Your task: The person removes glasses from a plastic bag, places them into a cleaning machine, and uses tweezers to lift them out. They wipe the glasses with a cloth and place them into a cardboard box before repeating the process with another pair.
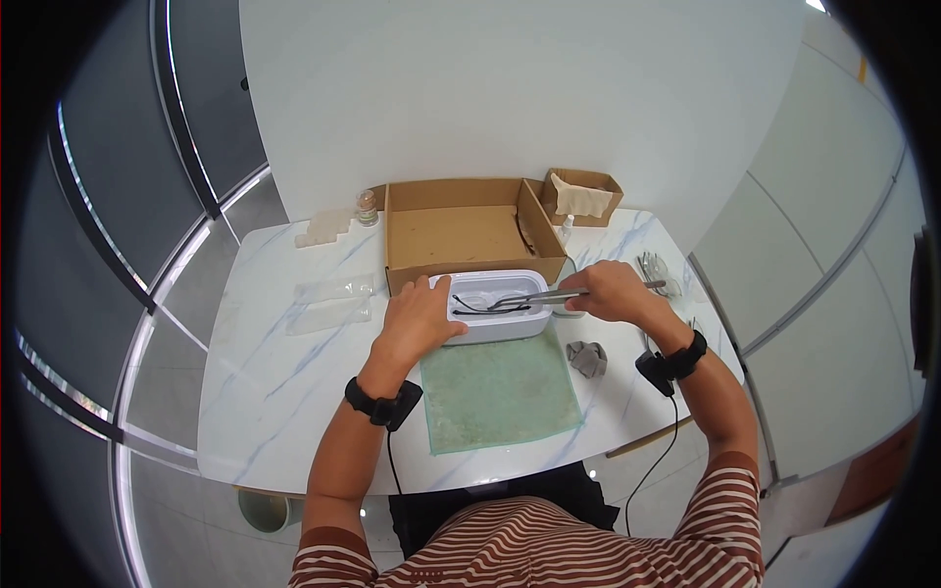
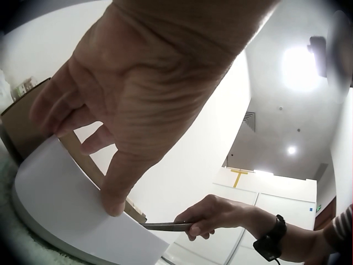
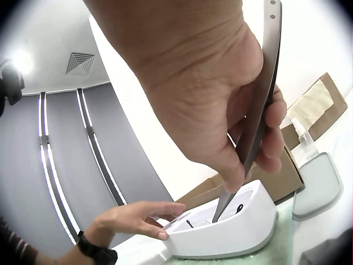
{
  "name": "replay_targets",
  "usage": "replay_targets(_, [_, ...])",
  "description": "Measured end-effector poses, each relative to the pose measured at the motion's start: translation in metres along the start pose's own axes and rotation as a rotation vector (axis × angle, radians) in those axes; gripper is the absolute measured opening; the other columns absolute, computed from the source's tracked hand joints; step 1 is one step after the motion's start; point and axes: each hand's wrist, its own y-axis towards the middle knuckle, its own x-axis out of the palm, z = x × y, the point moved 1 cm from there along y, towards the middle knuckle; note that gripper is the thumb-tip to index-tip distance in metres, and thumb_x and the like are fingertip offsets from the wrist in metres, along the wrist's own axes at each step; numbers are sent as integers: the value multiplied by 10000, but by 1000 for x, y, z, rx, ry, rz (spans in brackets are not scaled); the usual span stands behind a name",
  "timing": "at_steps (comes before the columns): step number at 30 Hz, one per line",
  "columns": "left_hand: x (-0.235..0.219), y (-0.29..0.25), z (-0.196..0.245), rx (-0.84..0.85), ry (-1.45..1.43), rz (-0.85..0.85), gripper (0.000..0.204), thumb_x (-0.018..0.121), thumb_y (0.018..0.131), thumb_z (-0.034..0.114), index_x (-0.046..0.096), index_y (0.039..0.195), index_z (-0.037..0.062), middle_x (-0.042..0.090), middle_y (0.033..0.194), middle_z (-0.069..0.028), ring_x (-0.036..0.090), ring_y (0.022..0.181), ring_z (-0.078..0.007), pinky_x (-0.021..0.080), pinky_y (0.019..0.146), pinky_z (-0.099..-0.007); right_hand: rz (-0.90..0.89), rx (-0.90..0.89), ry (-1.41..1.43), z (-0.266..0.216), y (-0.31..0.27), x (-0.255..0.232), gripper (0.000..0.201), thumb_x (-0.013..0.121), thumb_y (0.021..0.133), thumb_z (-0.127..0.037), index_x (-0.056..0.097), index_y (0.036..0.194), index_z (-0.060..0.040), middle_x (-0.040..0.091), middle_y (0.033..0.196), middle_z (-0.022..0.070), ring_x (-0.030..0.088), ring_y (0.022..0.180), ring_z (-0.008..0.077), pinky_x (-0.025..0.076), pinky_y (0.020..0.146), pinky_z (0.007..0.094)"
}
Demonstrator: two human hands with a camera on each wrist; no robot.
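At the left, the desk [image 1: 294, 402] runs from its curved edge to the green mat [image 1: 500, 402], with clear plastic sleeves [image 1: 333, 306] lying farther back. The left hand [image 1: 417, 321] grips the left end of the white tub [image 1: 495, 331], its thumb pressed on the near outer wall and its fingers bent over the rim. The tub stands at the mat's back edge, close in front of the cardboard box [image 1: 412, 269], so there is little room behind it — more lies in front, where the mat reaches toward the desk's front edge. Inside the tub lie dark-armed glasses [image 1: 475, 312]. Metal tweezers [image 1: 561, 294] slant in over the right rim; whether their tips pinch the glasses cannot be told. The right hand [image 1: 613, 291] pinches the tweezers between thumb and fingers, above the desk — a crumpled grey cloth [image 1: 587, 359] lies nearer the front.
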Motion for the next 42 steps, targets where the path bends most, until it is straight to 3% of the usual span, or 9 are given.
replay_targets(9, [0, 0, 1, -2, 25, -4, 761, 850, 770, 419, 575, 1370, 41, 636, 1215, -208, 613, 1144, -392, 523, 955, -478, 102, 24, 8, 0, 4, 17, 318, 748, 873, -328, 774, 1170, -218, 739, 859, 149, 709, 862, 356, 545, 746, 469])
replay_targets(22, [-4, 0, 4, -29, 46, -58, 782, 823, 789, 439, 554, 1427, 76, 619, 1248, -175, 599, 1174, -370, 512, 982, -475, 15, 6, 21, 4, -13, 3, 308, 748, 871, -298, 780, 1160, -195, 744, 891, 158, 708, 866, 363, 546, 773, 465])
replay_targets(31, [1, 0, 1, 1, 34, -18, 729, 836, 786, 417, 585, 1371, 62, 627, 1216, -207, 611, 1134, -386, 525, 941, -479, 19, -18, 70, 7, -25, -16, 294, 768, 859, -288, 791, 1137, -193, 752, 888, 138, 710, 862, 336, 547, 774, 440])
replay_targets(37, [-2, 0, 3, -34, 45, -57, 747, 822, 794, 433, 565, 1405, 88, 618, 1233, -171, 600, 1162, -369, 517, 973, -478, -28, -17, 19, 0, -12, -4, 311, 770, 857, -302, 788, 1150, -200, 754, 896, 134, 710, 872, 341, 547, 778, 445])
replay_targets(42, [-2, 0, 2, -26, 47, -47, 743, 824, 793, 433, 568, 1400, 90, 621, 1228, -172, 604, 1157, -368, 520, 968, -479, 50, 8, 18, 0, -1, 6, 318, 761, 862, -308, 781, 1163, -207, 750, 887, 138, 708, 872, 349, 545, 772, 455])
